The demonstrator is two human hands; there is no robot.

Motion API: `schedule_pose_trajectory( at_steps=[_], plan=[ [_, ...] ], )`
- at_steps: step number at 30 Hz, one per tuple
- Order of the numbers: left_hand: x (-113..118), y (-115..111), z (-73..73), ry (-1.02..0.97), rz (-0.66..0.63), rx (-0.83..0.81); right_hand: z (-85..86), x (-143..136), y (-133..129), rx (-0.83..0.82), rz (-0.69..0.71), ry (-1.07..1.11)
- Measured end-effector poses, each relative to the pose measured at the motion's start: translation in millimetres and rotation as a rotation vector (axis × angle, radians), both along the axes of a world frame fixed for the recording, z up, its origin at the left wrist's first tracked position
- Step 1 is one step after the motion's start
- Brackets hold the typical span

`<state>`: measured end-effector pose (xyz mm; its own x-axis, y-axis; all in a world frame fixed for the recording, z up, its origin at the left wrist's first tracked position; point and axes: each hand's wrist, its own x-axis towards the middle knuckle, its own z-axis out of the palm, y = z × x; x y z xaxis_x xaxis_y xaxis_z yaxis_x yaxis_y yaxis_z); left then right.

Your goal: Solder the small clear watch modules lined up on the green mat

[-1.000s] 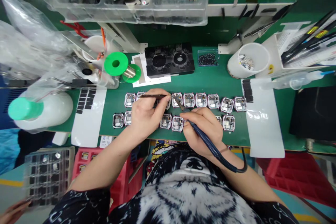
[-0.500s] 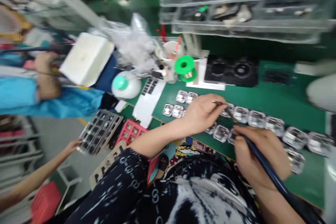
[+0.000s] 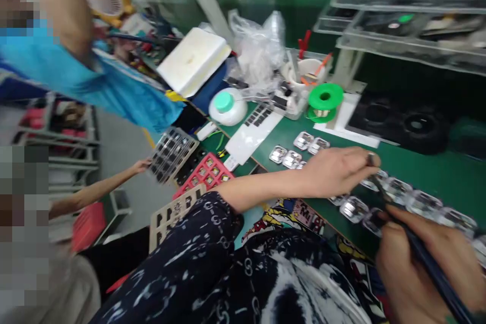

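Observation:
My left hand (image 3: 341, 169) reaches over the row of small square silver cases (image 3: 354, 209), fingers pinched. A small dark, shiny bit shows at its fingertips, too small to name. My right hand (image 3: 404, 273) is wrapped round the dark blue handle of a soldering iron (image 3: 433, 263). The iron's tip points up and left, close to the left fingers and above the cases. Each case seems to hold small metal parts, blurred here. Part of the row is hidden behind both hands.
A green solder spool (image 3: 325, 103), a white bottle with a teal cap (image 3: 228, 106) and a white sheet with black pieces (image 3: 252, 134) lie behind. Pink tray (image 3: 207, 174) is at left. Clear drawers (image 3: 410, 40) overhang. A co-worker's hand (image 3: 142, 165) holds a compartment tray (image 3: 172, 154).
The view has swung left, so everything sits farther right in the picture. More of the people at left shows. Both my hands remain over the cases, still gripping.

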<state>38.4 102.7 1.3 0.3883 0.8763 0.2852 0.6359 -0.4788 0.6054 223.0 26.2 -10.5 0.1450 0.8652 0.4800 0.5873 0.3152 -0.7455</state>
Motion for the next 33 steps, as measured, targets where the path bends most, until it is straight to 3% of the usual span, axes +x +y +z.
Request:
schedule_pose_trajectory(
  at_steps=[1,2,5,33],
  plan=[
    [-0.5,-1.7,-0.4,-0.035,-0.008,0.001,0.7,1.0,-2.7,0.074,0.032,-0.058],
    [-1.0,-3.2,-1.1,-0.077,-0.016,0.000,1.6,1.6,-5.3,-0.002,0.035,-0.067],
    [-3.1,-3.6,-5.9,-0.132,0.009,-0.002,2.4,0.7,-8.5,-0.015,0.116,-0.008],
    [-2.7,-4.0,-5.3,-0.057,0.063,-0.007,-2.3,0.0,-6.9,-0.079,0.156,0.039]
  ],
)
